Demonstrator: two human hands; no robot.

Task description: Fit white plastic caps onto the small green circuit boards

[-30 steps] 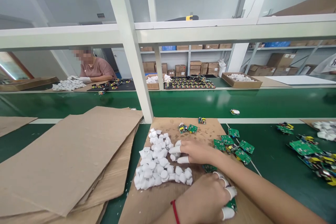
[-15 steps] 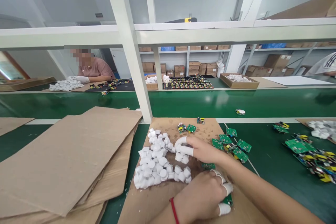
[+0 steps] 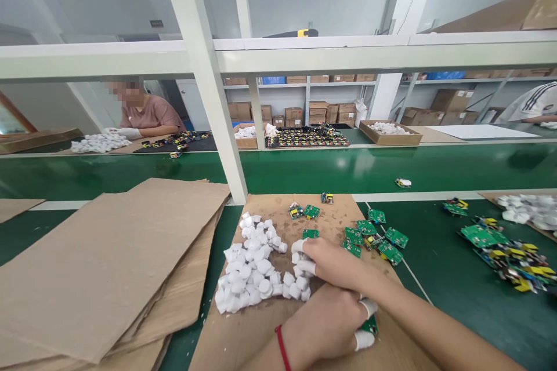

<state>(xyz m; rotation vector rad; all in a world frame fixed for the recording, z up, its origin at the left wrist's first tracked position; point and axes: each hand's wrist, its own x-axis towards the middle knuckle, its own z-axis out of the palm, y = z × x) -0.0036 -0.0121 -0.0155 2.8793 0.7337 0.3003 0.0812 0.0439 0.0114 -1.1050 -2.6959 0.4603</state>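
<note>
My left hand (image 3: 335, 322), with a red band at its wrist, is closed around a green circuit board (image 3: 369, 324); only the board's right edge shows past the white finger covers. Just beyond it, my right hand (image 3: 331, 261) crosses from the right and reaches left. Its covered fingertips are bent together on a small white piece (image 3: 297, 257), partly hidden by them. A heap of small white pieces (image 3: 255, 269) lies to the left on the cardboard sheet (image 3: 235, 348). Several green circuit boards (image 3: 390, 253) lie right of the hands.
Stacked cardboard sheets (image 3: 104, 266) cover the left side. A white post (image 3: 217, 104) rises behind the work area. More boards (image 3: 509, 255) are piled at right. Across the green belt (image 3: 304, 168), a person (image 3: 150, 113) sits at left; another person's sleeve (image 3: 533, 101) shows at right.
My right hand has drawn slightly down and its fingers have closed together. A green board behind it has come into view. My left hand stays on its board. The view has shifted slightly right.
</note>
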